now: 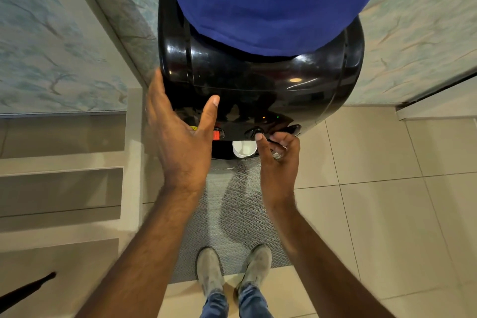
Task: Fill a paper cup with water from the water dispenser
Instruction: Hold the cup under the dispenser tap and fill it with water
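Observation:
A glossy black water dispenser point(258, 80) stands in front of me with a blue-covered bottle point(271, 0) on top. A white paper cup point(244, 148) sits in the recess under the middle black tap point(254, 132), apart from both hands. A red tap point(216, 134) is to its left. My left hand point(180, 137) is spread against the dispenser's left front, thumb up on the black panel, holding nothing. My right hand point(278, 160) hovers just right of the cup, index fingertip at the middle tap, other fingers curled near the right tap point(294, 128).
A grey woven mat point(232, 214) lies on beige floor tiles before the dispenser, with my two shoes point(232, 268) on its near edge. Patterned wall panels flank the dispenser. Grey drawer fronts point(62, 188) run along the left.

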`<state>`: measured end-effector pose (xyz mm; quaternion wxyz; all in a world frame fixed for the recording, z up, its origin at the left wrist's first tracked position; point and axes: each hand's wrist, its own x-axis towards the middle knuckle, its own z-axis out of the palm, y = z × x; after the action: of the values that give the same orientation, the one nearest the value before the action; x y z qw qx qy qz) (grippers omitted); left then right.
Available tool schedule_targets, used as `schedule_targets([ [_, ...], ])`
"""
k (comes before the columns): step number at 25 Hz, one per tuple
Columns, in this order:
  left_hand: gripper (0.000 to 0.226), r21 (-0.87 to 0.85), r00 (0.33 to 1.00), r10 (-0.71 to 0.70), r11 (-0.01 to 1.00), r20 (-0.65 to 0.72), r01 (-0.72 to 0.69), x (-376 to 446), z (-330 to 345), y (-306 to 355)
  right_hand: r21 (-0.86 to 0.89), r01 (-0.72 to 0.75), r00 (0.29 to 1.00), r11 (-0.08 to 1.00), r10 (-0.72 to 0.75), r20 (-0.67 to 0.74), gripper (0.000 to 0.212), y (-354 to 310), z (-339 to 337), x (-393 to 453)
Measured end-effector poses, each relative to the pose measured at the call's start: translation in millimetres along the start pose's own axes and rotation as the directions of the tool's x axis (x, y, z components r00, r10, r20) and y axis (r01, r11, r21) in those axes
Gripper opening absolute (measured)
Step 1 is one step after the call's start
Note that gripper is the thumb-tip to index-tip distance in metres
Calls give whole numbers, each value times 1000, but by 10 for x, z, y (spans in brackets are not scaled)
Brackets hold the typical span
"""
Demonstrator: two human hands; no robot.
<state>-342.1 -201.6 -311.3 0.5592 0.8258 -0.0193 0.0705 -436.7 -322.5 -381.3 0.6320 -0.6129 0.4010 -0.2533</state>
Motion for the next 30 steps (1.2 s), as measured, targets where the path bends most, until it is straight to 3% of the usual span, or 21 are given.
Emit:
schedule_targets([
  [9,92,-16,1000,1,1000,12,-1,-12,4,-15,59,34,995,998,-29,-94,32,4,175,37],
  [18,92,-40,999,32,999,2,-32,-3,29,-65,215,-33,986,976,68,-155,36,26,315,100],
  [30,92,-29,999,33,999,-6,-33,-5,29,-73,298,-78,982,951,126,-144,34,62,333,123],
])
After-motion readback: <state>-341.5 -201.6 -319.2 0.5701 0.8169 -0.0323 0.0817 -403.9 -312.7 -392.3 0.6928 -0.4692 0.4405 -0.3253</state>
